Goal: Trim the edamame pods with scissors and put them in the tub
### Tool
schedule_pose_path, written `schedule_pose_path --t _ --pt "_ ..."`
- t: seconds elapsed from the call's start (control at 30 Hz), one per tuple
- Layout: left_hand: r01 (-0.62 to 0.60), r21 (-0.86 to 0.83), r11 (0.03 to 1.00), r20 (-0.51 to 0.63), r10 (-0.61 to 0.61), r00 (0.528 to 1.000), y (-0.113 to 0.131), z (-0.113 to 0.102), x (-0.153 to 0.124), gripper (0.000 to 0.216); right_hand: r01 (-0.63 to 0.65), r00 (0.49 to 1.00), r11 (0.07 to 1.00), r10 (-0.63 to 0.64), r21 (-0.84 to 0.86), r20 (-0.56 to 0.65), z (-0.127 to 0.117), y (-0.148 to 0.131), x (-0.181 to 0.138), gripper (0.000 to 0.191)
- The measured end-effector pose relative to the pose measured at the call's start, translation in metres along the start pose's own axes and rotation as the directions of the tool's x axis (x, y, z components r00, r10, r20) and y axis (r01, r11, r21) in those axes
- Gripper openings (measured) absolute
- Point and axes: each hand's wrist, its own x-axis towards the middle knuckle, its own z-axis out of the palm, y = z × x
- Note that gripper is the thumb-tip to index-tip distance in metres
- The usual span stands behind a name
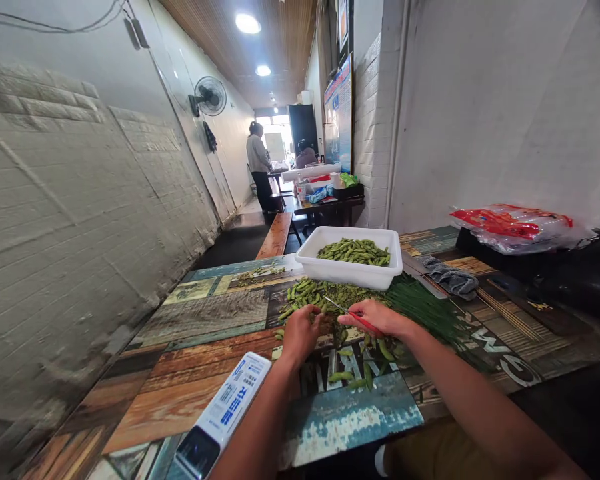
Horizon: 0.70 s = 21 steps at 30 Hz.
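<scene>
A right hand (380, 316) grips red-handled scissors (364, 323) over green pods (300, 293) heaped on a patchwork tabletop (220, 313), just in front of a white tub (350, 272) holding more; the left hand (301, 331) curls at the heap's near edge, though whether its fingers pinch a pod cannot be told. The pods look light, firm yet slightly pliant and hardly fragile, best taken mid-length between thumb and fingertip, clear of the blades.

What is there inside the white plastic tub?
Green pods lie heaped inside the white tub; whatever lies beneath the heap cannot be seen, because the pods cover it.
</scene>
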Motion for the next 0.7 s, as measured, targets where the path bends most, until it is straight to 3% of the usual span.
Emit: schedule_pose_path --t 0.17,0.4,0.6,0.7 --pt "-0.052 -0.105 0.993 -0.017 0.051 0.999 -0.001 0.003 0.000 0.016 0.027 1.000 0.997 -0.026 -0.073 0.013 0.000 -0.008 -0.003 0.060" --pt "-0.163 0.041 0.986 0.023 0.162 0.987 0.003 0.003 -0.004 0.018 0.034 0.999 0.997 -0.035 -0.072 -0.015 0.002 -0.008 -0.003 0.064" --pt "-0.167 0.024 0.986 0.107 0.164 0.981 0.003 0.006 -0.004 0.010 0.022 0.999 0.996 -0.026 -0.090 -0.042 0.008 -0.006 0.001 0.066" --pt "-0.124 -0.089 0.988 0.003 0.125 0.992 0.000 0.011 0.000 0.003 0.041 0.991 0.998 -0.048 -0.055 -0.123 0.009 -0.005 0.003 0.065"
